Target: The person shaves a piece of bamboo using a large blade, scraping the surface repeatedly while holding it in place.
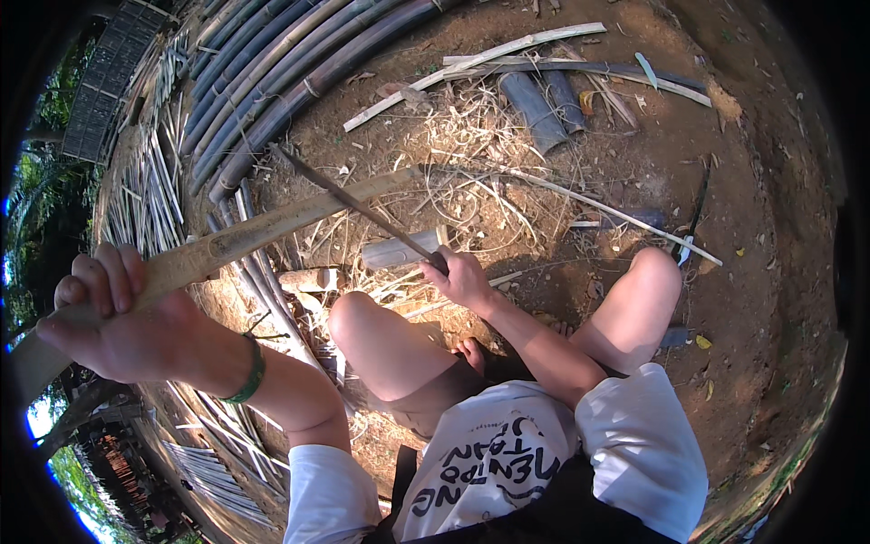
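Observation:
My left hand, raised at the left with a green band on the wrist, has its fingers wrapped round a long split bamboo slat. The slat runs up to the right, its far end over the ground litter. My right hand, in front of my bent knees, grips the handle of a long dark-bladed machete. Its blade slants up to the left and crosses the slat near the far end; whether the edge touches it I cannot tell. Below the blade lies a short bamboo section.
Several long dark bamboo poles lie at the upper left, beside piles of thin strips. Pale shavings cover the ground ahead. Cut bamboo tubes and long slats lie beyond. Another long blade lies at the right.

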Available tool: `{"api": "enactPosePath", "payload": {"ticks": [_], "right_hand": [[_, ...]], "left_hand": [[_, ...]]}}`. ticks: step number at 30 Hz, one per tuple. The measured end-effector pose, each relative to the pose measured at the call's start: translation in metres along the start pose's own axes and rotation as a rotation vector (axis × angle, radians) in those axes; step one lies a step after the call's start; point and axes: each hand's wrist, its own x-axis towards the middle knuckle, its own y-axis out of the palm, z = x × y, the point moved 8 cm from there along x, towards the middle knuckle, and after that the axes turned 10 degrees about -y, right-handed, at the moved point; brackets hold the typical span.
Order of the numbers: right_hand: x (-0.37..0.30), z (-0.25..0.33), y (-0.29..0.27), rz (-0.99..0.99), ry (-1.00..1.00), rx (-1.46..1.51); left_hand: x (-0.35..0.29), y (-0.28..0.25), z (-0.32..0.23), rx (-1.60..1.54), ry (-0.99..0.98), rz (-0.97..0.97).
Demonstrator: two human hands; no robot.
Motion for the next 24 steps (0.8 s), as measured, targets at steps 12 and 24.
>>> {"api": "enactPosePath", "payload": {"ticks": [12,24], "right_hand": [[-0.027,-0.039,0.015,0.071,0.206,-0.024],[-0.022,-0.066,0.015,0.012,0.235,-0.054]], "left_hand": [[0.01,-0.002,0.003,0.039,-0.003,0.005],[0.012,0.017,0.007,0.114,0.039,-0.102]]}}
